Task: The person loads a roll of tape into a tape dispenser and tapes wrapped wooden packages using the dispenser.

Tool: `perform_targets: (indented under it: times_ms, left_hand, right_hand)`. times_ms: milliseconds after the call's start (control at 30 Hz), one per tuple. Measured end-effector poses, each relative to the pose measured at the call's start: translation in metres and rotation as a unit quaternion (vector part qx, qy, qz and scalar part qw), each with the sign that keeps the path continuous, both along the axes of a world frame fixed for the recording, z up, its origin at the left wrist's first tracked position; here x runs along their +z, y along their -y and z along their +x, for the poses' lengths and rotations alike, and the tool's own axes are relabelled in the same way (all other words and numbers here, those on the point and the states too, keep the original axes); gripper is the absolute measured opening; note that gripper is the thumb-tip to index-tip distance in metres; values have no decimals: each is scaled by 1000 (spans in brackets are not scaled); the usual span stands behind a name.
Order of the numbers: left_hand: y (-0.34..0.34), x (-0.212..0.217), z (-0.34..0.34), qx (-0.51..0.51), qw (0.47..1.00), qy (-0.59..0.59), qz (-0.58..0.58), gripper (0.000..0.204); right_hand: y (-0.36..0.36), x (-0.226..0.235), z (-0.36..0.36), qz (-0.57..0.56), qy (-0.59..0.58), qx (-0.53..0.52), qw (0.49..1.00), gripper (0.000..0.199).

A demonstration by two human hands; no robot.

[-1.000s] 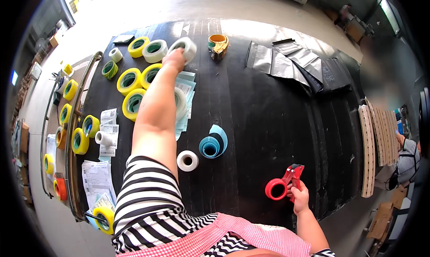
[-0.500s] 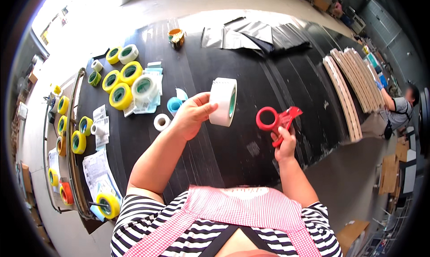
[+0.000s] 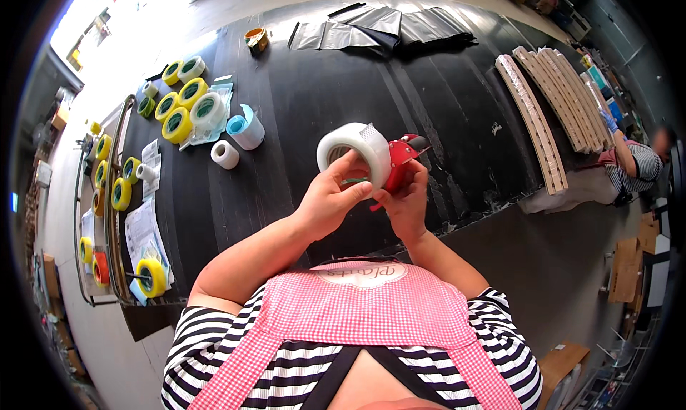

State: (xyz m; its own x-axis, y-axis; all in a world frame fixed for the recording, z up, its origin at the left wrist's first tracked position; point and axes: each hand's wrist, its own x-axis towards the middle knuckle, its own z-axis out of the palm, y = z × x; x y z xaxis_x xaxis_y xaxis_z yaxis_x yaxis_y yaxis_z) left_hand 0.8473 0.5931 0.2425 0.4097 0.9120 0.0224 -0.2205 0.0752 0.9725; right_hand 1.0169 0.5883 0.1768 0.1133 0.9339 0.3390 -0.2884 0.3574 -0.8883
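Observation:
Over the black table my left hand grips a wide roll of clear tape, its fingers inside the core and the thumb at the rim. Right up against the roll's right side is a red tape dispenser, with a dark part at its top. My right hand is closed around the dispenser from below and the right. The roll hides part of the dispenser, so I cannot tell whether the roll sits on its hub.
Yellow and clear tape rolls stand at the left, near a blue roll and a small white roll. Black plastic sheeting lies at the far side. Long pale bundles lie at the right, beside another person.
Both hands have come together, bringing the tape roll against the red dispenser. The roll has turned so its open core shows. My view has shifted slightly.

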Motion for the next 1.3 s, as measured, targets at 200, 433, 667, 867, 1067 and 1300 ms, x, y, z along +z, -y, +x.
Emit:
perform_targets:
  times_ms: [200,433,667,867,1067,1300]
  left_hand:
    - [10,-5,45,-11,998,-50,-28,37]
    - [-10,17,80,60,942,-320,84,30]
    - [-5,-5,115,-58,981,-185,-3,24]
    - [-2,-5,157,-51,981,-48,-179,19]
    - [2,-9,176,-101,987,19,-124,16]
    - [-20,8,170,-41,993,67,-89,17]
  right_hand:
    - [8,-10,60,-98,7,41,994,65]
    - [19,11,135,193,329,-52,923,72]
    - [36,27,178,288,393,-57,872,74]
    - [34,22,208,288,533,-57,794,80]
    - [37,26,240,130,443,-64,885,84]
    - [63,25,273,76,486,69,868,98]
